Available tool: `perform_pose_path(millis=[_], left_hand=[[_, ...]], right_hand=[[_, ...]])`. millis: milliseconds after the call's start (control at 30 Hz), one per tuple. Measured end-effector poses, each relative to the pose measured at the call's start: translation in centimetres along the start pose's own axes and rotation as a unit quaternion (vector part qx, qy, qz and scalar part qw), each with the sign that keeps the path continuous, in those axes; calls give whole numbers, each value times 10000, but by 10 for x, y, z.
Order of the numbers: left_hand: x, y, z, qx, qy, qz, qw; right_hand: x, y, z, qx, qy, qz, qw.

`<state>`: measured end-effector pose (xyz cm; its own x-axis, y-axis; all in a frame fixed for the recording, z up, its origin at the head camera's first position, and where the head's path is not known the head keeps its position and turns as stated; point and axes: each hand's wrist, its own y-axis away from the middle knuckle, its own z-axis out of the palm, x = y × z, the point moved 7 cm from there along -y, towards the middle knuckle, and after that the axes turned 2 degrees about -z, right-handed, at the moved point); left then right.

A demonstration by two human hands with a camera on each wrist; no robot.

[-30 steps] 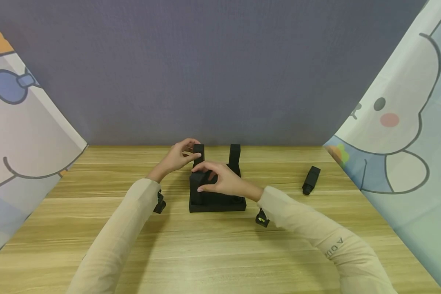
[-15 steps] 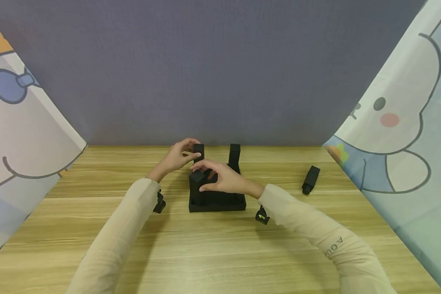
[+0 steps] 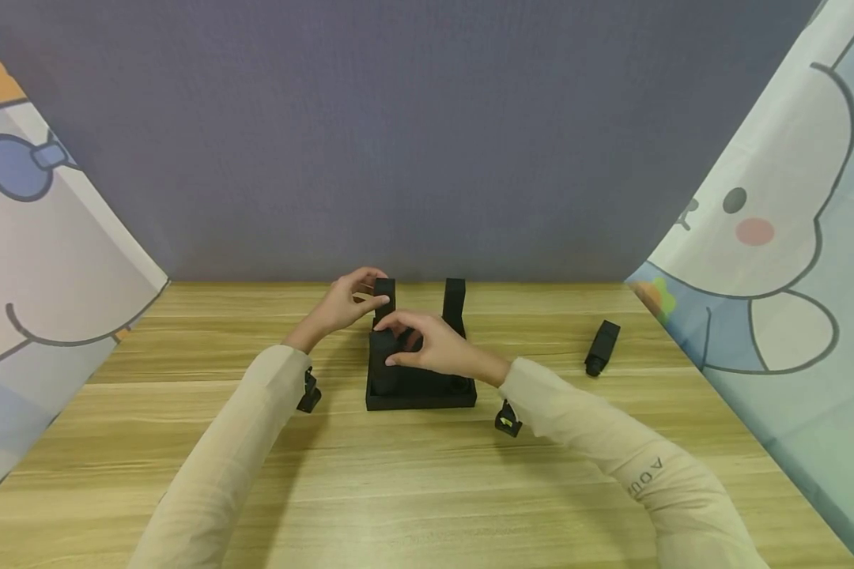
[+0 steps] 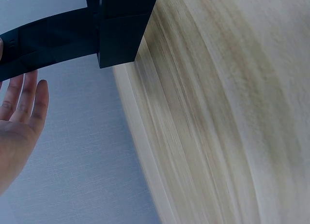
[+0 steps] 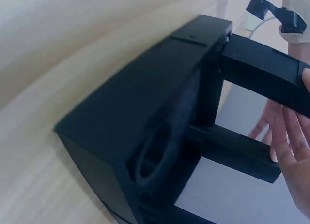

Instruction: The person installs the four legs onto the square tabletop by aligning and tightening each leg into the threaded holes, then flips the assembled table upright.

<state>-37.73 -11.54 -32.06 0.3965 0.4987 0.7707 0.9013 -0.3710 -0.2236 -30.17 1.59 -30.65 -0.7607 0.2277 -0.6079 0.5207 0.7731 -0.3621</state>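
Note:
A black rectangular base (image 3: 421,402) with upright square posts lies on the table, like a small stool turned upside down. My left hand (image 3: 345,304) holds the far-left post (image 3: 384,291) between thumb and fingers. At the near-left corner, my right hand (image 3: 437,348) grips another post (image 3: 380,359), thumb on its near side and fingers curled over the far side. A third post (image 3: 455,300) stands untouched at the far right. In the right wrist view, a round hole (image 5: 154,149) shows in the base's corner.
A loose black post (image 3: 603,344) with a narrower round end lies on the wooden table (image 3: 413,490) to the right. A grey wall (image 3: 413,142) rises behind the table, and cartoon-print cloths (image 3: 768,197) hang at both sides.
The near-left post has turned about its upright axis in my right hand, whose fingers shifted slightly. My left hand stays still on the far-left post.

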Motion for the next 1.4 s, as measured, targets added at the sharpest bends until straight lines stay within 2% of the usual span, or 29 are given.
perform_pose_path(millis=[167, 300, 633, 800, 933, 1200, 1400], left_hand=[[0, 0, 0, 18, 8, 34, 10000], [0, 1, -1, 14, 6, -15, 10000], [-1, 1, 0, -41, 103, -51, 9999], [-2, 0, -1, -51, 136, -95, 9999], [0, 0, -1, -44, 128, -76, 9999], [1, 1, -1, -27, 236, -71, 9997], [1, 1, -2, -7, 64, -2, 10000]], right_hand=[[-1, 4, 0, 398, 42, -176, 9990], [-3, 4, 0, 416, 36, -213, 9989], [-9, -1, 3, -654, 29, -328, 9973], [-9, -3, 2, -880, 117, -297, 9956], [-9, -4, 1, -746, 129, -171, 9970], [-6, -3, 0, -119, 101, 40, 9999], [-5, -3, 1, -136, 93, -2, 9999]])
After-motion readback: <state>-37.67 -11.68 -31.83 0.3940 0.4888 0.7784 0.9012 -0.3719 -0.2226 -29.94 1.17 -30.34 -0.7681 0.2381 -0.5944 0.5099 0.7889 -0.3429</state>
